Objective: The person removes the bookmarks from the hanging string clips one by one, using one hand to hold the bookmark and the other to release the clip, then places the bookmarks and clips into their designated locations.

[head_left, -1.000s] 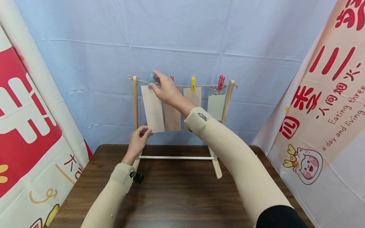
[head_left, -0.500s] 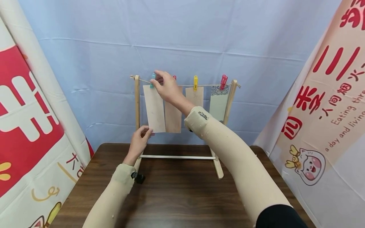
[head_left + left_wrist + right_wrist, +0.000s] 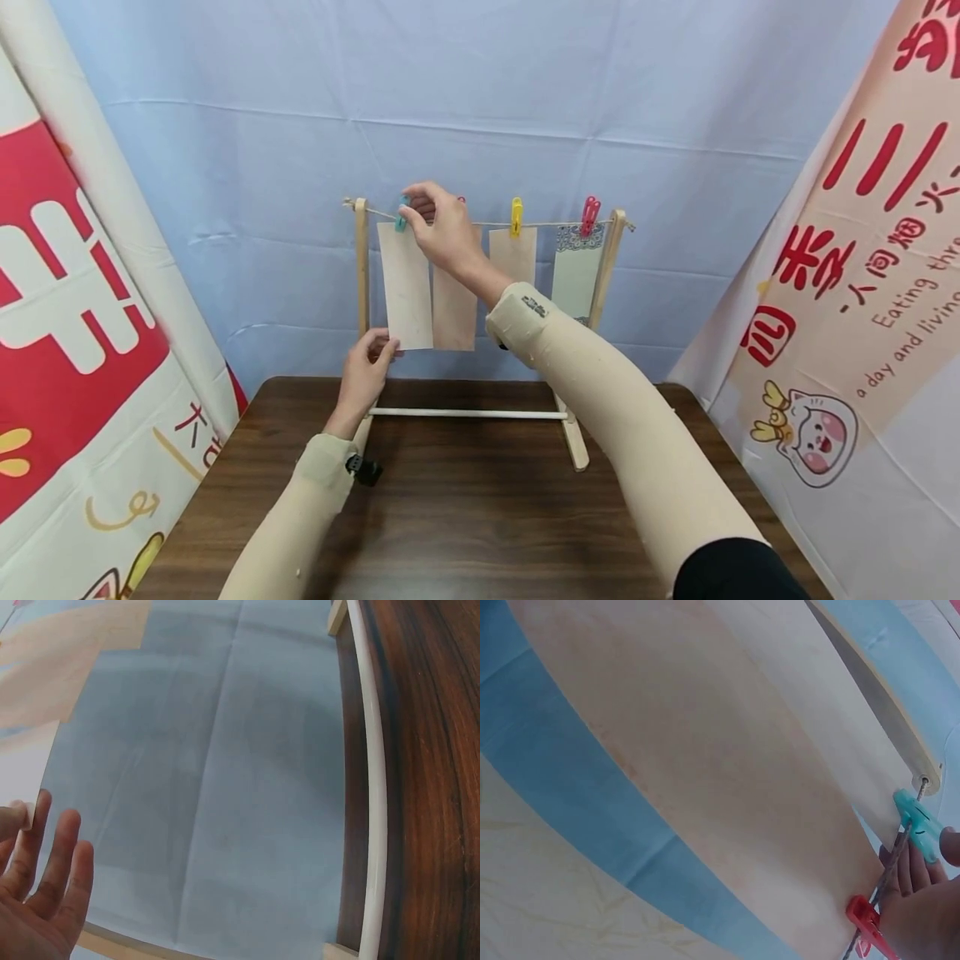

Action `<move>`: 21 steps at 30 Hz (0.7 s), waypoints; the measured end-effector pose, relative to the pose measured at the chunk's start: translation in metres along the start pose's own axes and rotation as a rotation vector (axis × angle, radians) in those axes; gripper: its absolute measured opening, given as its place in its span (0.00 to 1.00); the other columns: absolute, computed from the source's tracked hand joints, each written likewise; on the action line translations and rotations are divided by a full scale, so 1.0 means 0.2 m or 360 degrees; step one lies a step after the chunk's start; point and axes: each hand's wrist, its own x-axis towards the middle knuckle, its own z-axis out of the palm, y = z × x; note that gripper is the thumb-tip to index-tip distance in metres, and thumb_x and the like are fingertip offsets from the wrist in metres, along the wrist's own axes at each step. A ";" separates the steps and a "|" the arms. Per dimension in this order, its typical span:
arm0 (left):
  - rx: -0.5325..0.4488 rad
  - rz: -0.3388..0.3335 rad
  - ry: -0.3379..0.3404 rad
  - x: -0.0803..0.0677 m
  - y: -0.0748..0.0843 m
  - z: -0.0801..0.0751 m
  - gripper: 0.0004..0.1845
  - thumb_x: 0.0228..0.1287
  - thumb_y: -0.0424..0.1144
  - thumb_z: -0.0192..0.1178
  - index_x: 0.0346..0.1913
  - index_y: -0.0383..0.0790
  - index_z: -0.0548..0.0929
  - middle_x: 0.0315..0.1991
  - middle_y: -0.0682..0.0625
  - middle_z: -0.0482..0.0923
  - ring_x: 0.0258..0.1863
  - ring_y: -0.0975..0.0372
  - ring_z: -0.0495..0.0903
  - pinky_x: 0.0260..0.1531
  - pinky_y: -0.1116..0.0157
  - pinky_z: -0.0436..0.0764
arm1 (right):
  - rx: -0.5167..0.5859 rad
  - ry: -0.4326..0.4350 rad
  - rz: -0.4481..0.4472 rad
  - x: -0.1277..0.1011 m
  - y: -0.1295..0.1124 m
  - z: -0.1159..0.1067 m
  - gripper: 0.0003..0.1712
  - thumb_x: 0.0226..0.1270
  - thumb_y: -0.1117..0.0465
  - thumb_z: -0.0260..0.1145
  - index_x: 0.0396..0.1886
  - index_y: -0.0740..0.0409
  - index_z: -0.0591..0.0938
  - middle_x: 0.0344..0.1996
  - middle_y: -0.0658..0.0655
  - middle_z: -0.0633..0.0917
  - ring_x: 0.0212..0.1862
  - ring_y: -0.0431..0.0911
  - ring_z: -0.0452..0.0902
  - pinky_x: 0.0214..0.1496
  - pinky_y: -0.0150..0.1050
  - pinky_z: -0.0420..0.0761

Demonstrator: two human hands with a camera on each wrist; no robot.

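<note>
A pale rectangular card (image 3: pixel 408 292) hangs at the left of the string, under a turquoise clothespin (image 3: pixel 402 221). My left hand (image 3: pixel 363 375) pinches its lower left corner between thumb and index finger; the left wrist view shows the other fingers (image 3: pixel 52 889) spread behind. Up at the string, my right hand (image 3: pixel 446 233) pinches the turquoise clothespin. From the right wrist, the thumb lies on the clip's handle, with fingers behind the string. A tan card (image 3: pixel 453 300) hangs beside the pale one from a red clothespin (image 3: pixel 864 915), which the right hand mostly hides in the head view.
The string runs between the posts (image 3: pixel 363 275) of a wooden rack. Farther right, a yellow clothespin (image 3: pixel 517 217) holds another tan card (image 3: pixel 513 254), and red clothespins (image 3: pixel 590 215) hold a patterned card (image 3: pixel 576 279). A white crossbar (image 3: pixel 468 413) spans low above the brown table (image 3: pixel 465 517).
The head view has shifted slightly. Both hands keep their places at the card and clothespin, and the pale card hangs a little straighter than before.
</note>
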 end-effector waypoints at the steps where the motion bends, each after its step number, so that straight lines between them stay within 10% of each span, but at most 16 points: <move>1: 0.0002 -0.0002 0.0003 0.00 0.00 0.00 0.12 0.82 0.40 0.62 0.56 0.34 0.85 0.43 0.38 0.90 0.43 0.44 0.88 0.43 0.72 0.82 | -0.0010 0.0013 -0.0024 0.00 0.00 0.00 0.19 0.83 0.61 0.65 0.65 0.66 0.81 0.52 0.60 0.86 0.56 0.49 0.84 0.62 0.33 0.80; 21: -0.0016 0.0064 0.0073 -0.02 -0.01 -0.02 0.12 0.81 0.40 0.64 0.55 0.35 0.86 0.41 0.38 0.89 0.42 0.43 0.88 0.41 0.74 0.82 | -0.0069 0.0186 -0.0309 -0.03 0.00 0.01 0.07 0.80 0.66 0.67 0.50 0.64 0.86 0.48 0.60 0.88 0.53 0.50 0.85 0.60 0.31 0.79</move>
